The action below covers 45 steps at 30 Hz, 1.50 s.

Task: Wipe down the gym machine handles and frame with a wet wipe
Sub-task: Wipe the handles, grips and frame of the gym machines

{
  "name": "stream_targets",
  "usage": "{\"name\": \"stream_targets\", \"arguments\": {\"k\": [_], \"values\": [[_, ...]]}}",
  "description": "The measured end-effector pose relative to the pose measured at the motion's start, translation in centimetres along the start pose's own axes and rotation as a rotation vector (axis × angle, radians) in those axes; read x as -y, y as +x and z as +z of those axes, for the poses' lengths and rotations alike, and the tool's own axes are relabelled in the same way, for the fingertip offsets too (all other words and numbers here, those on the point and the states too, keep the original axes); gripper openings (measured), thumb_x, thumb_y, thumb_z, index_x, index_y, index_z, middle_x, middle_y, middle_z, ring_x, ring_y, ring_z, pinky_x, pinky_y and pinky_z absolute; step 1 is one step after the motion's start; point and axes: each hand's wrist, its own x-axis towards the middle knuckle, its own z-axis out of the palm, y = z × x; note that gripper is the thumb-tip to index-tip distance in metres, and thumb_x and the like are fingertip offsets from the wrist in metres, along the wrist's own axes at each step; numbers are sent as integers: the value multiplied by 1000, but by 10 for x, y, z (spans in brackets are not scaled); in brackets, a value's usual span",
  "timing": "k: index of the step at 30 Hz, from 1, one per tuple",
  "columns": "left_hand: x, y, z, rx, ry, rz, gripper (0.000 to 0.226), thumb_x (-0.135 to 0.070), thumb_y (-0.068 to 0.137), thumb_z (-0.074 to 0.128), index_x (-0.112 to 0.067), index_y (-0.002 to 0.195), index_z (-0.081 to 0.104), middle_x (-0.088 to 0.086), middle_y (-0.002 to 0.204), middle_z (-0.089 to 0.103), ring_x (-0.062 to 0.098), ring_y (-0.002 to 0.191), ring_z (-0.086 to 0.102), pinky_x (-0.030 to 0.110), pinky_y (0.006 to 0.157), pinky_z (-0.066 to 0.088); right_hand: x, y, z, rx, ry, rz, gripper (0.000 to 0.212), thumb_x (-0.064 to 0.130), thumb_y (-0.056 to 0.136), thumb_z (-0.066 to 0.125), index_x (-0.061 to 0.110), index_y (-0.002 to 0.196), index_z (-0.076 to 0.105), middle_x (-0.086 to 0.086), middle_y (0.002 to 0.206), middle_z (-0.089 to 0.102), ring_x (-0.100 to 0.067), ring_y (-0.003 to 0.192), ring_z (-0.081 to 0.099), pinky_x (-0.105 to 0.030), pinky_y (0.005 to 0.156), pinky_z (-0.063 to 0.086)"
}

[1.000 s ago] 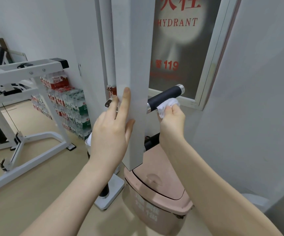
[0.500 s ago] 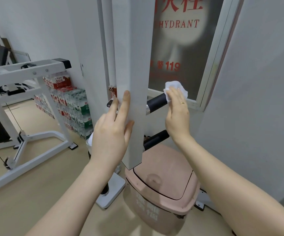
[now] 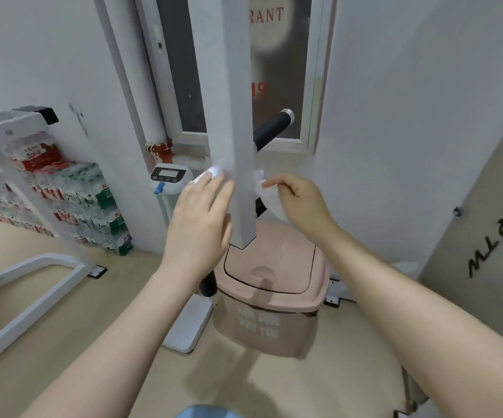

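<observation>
A white square frame post hangs down in the middle of the view. A black handle with a silver end cap sticks out to its right. My right hand pinches a white wet wipe against the post's right side, below the handle. My left hand lies with straight fingers along the post's left side. A blurred white patch shows at its fingertips; whether it is part of the wipe I cannot tell.
A pink lidded bin stands right under the post. A scale with a display stands on its white base to the left. Packs of water bottles line the wall. Another white machine frame fills the left.
My right hand came down off the black handle with the wipe to the post's right side. My left hand stayed on the post. The view tilted downward.
</observation>
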Motion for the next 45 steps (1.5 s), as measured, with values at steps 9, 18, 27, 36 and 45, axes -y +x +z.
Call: {"name": "stream_targets", "arguments": {"k": [9, 18, 27, 36, 45], "values": [[-27, -96, -17, 167, -120, 132, 53, -8, 73, 64, 4, 123, 53, 25, 128, 52, 45, 126, 39, 53, 101, 36, 11, -165, -13, 6, -112, 275, 38, -1, 84, 37, 22, 85, 66, 12, 69, 59, -2, 53, 45, -16, 52, 33], [-94, -139, -58, 217, -389, 197, 40, -17, 79, 50, -3, 116, 59, 12, 114, 62, 34, 101, 59, 42, 76, 52, 53, -266, -51, -67, -192, 321, 36, 0, 86, 36, 17, 89, 68, 17, 72, 59, 6, 59, 50, -9, 54, 34], [-223, -193, -120, 297, -634, 84, 32, -18, 90, 49, -20, 121, 55, -7, 93, 62, 18, 78, 56, 32, 69, 46, 70, -404, -145, -129, -198, 390, 33, 7, 89, 37, 21, 90, 67, 18, 77, 62, 12, 63, 51, -7, 54, 35], [-413, -268, -198, 285, -827, -141, 30, -16, 87, 52, -18, 116, 59, -5, 88, 66, 11, 76, 58, 26, 73, 45, 79, -552, -286, -98, -166, 341, 26, 11, 88, 43, 20, 86, 67, 14, 75, 64, 5, 63, 53, -9, 58, 40], [-567, -229, -240, 300, -1081, -247, 13, -17, 86, 53, -23, 97, 56, -7, 77, 64, 18, 67, 61, 29, 67, 48, 76, -571, -444, -204, -204, 252, 20, 13, 91, 45, 19, 88, 64, 11, 84, 64, -5, 79, 57, -21, 71, 45]]}}
